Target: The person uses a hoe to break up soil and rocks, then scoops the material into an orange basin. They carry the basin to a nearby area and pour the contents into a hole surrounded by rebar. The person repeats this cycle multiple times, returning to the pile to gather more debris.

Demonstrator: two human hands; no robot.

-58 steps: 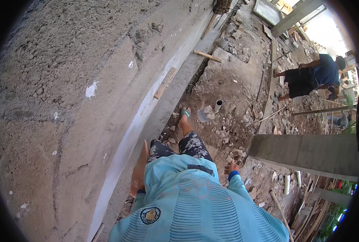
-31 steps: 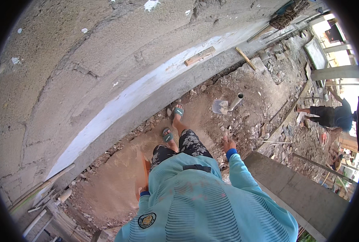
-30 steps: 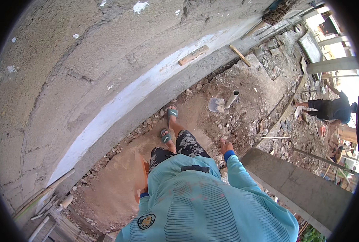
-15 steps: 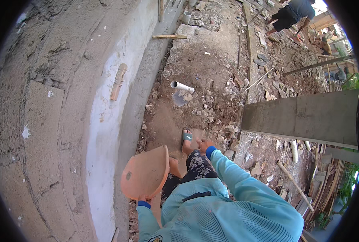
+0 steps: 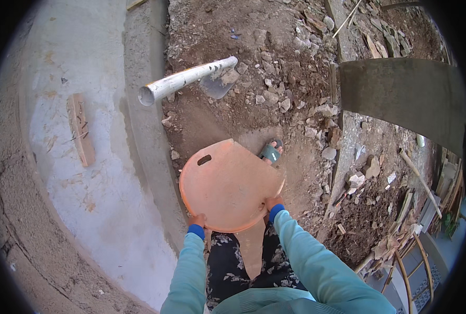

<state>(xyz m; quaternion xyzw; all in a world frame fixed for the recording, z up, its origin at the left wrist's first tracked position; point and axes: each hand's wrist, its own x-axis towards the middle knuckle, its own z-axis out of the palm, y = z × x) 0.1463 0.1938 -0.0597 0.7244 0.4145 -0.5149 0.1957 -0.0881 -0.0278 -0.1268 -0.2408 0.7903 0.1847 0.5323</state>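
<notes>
Orange tray [image 5: 228,183] sits mid-view in front of the dark patterned shorts [image 5: 225,267], shallow, curved rim running from 11 o'clock round past 6, cut straight on the 1 to 2 o'clock side. Left hand [image 5: 198,220] grips the rim at 7 o'clock, thumb side on top, fingertips tucked out of sight. Right hand [image 5: 274,203] grips it at 4 o'clock, fingers closed round the edge by a small hole. Another slot is cut near the rim at 11 o'clock. Both hands full, wrists in blue cuffs

Room: green sandal [image 5: 269,152] shows just past the straight edge at 1 to 2 o'clock. Bare dirt [image 5: 191,123] open at 11 to 12. Beyond it, grey blade [image 5: 216,90] at 12 and white pipe [image 5: 191,79] at 11, pipe overlapping blade, cannot tell if joined. At 9 to 10 the rim looks near the grey concrete ledge [image 5: 146,125], gap in depth unclear

Surface: brown dirt, rubble [image 5: 283,102] thick at 1, pale rocks [image 5: 356,179] at 3. White wall band [image 5: 102,209] at 8 to 9, wooden block [image 5: 81,131] against it at 10. Concrete column [image 5: 400,99] at 2, stick [image 5: 421,182] at 3
</notes>
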